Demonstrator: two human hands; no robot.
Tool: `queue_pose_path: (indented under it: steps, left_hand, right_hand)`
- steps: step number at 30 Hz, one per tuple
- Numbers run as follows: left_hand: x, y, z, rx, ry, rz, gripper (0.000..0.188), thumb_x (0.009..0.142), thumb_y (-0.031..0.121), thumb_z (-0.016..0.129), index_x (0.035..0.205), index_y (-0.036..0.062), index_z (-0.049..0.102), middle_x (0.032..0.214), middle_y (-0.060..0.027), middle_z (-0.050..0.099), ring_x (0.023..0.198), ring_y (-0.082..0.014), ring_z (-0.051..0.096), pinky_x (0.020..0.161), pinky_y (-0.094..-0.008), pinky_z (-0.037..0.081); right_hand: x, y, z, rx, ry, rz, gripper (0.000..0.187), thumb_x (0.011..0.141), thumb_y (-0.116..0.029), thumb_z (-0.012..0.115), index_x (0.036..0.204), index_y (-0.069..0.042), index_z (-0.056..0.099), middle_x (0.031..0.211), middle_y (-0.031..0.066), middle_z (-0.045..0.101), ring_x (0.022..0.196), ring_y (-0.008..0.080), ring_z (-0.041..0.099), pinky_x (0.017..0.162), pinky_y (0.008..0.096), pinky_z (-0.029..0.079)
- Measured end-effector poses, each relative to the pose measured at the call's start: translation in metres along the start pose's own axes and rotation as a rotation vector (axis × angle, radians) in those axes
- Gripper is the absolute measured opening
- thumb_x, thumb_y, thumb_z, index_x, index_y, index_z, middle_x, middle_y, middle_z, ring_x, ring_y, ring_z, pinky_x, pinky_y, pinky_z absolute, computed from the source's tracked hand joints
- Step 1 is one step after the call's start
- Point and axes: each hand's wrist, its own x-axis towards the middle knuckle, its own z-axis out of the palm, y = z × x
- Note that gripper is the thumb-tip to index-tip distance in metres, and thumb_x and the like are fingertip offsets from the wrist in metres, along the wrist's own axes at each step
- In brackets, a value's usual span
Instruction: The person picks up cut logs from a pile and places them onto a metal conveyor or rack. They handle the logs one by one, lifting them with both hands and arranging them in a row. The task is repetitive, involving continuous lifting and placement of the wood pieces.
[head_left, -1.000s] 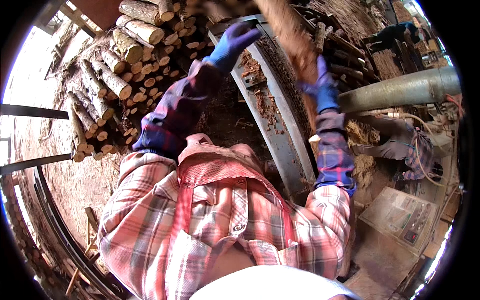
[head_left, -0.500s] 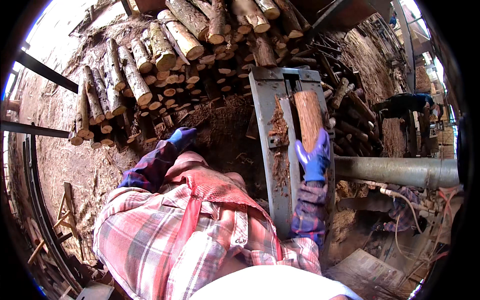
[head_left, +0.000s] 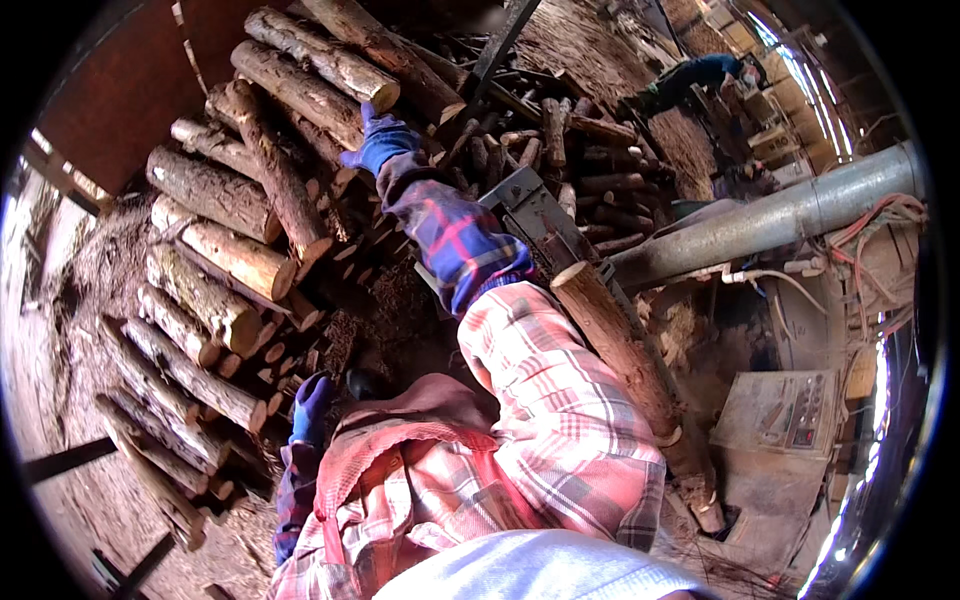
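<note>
My right hand (head_left: pixel 385 142), in a blue and purple work glove, is stretched out to the log stack. Its fingers are spread at the cut ends of a thick log (head_left: pixel 325 60) and the log (head_left: pixel 300 95) beside it, gripping neither. My left hand (head_left: pixel 312 408), gloved the same way, hangs low by my body, fingers loosely extended and holding nothing. To my right a debarked reddish log (head_left: pixel 615 345) lies along the grey metal trough (head_left: pixel 535 205), partly hidden by my right sleeve. Another log piece (head_left: pixel 700 490) sits at its lower end.
Stacked logs (head_left: pixel 230 250) fill the left side. A thick metal pipe (head_left: pixel 780 215) runs off to the right, near hoses and a dusty control panel (head_left: pixel 780 410). Behind the trough lies a heap of shorter logs (head_left: pixel 610 185). Another person (head_left: pixel 690 80) bends over farther back.
My view has turned right. My right hand has left the log on the trough and reached across to the stack. My left hand has dropped closer to my body.
</note>
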Motion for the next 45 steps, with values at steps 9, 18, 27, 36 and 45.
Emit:
queue_pose_path:
  steps: [9, 18, 27, 36, 45]
  left_hand:
    - [0.025, 0.106, 0.045, 0.057, -0.224, 0.19, 0.031, 0.094, 0.031, 0.055, 0.11, 0.0046, 0.06, 0.093, -0.0021, 0.062, 0.083, -0.0133, 0.059, 0.069, -0.0252, 0.046]
    - [0.046, 0.141, 0.178, -0.439, -0.499, 0.274, 0.041, 0.099, 0.033, 0.047, 0.126, 0.0023, 0.052, 0.119, -0.0105, 0.06, 0.106, -0.0236, 0.06, 0.092, -0.0352, 0.048]
    - [-0.001, 0.018, 0.286, -0.737, -0.507, 0.463, 0.056, 0.098, 0.044, 0.045, 0.135, 0.0035, 0.044, 0.128, -0.0132, 0.055, 0.114, -0.0246, 0.056, 0.1, -0.0408, 0.043]
    - [-0.074, 0.039, 0.369, -0.383, -0.529, 0.659, 0.053, 0.098, 0.04, 0.047, 0.133, 0.0014, 0.046, 0.12, -0.0145, 0.058, 0.109, -0.0236, 0.056, 0.095, -0.0356, 0.044]
    - [-0.108, 0.105, 0.392, 0.061, -0.602, 0.89, 0.04, 0.098, 0.017, 0.05, 0.134, 0.0011, 0.045, 0.132, -0.0113, 0.048, 0.12, -0.0208, 0.051, 0.099, -0.0339, 0.045]
  right_hand:
    - [-0.016, 0.034, -0.005, 0.948, -0.345, -0.194, 0.094, 0.066, -0.042, 0.081, 0.139, 0.0, 0.039, 0.142, 0.0189, 0.042, 0.134, 0.0279, 0.038, 0.11, 0.0348, 0.03]
    - [-0.286, 0.155, 0.045, 1.741, -0.434, -0.116, 0.063, 0.075, -0.032, 0.078, 0.125, -0.002, 0.055, 0.111, 0.0055, 0.063, 0.099, 0.014, 0.058, 0.088, 0.0274, 0.045]
    - [-0.45, 0.217, 0.051, 1.557, -0.338, -0.154, 0.088, 0.071, -0.025, 0.082, 0.141, -0.004, 0.033, 0.131, 0.0081, 0.048, 0.117, 0.0196, 0.048, 0.102, 0.0341, 0.038]
    - [-0.453, 0.244, 0.037, 1.119, 0.26, -0.179, 0.099, 0.065, -0.018, 0.085, 0.144, -0.004, 0.027, 0.133, 0.0126, 0.046, 0.12, 0.0235, 0.048, 0.102, 0.0354, 0.039]
    - [-0.384, 0.371, -0.048, 0.338, 0.341, -0.252, 0.103, 0.062, -0.038, 0.082, 0.145, -0.012, 0.028, 0.126, 0.0215, 0.056, 0.112, 0.0357, 0.058, 0.098, 0.0427, 0.045]
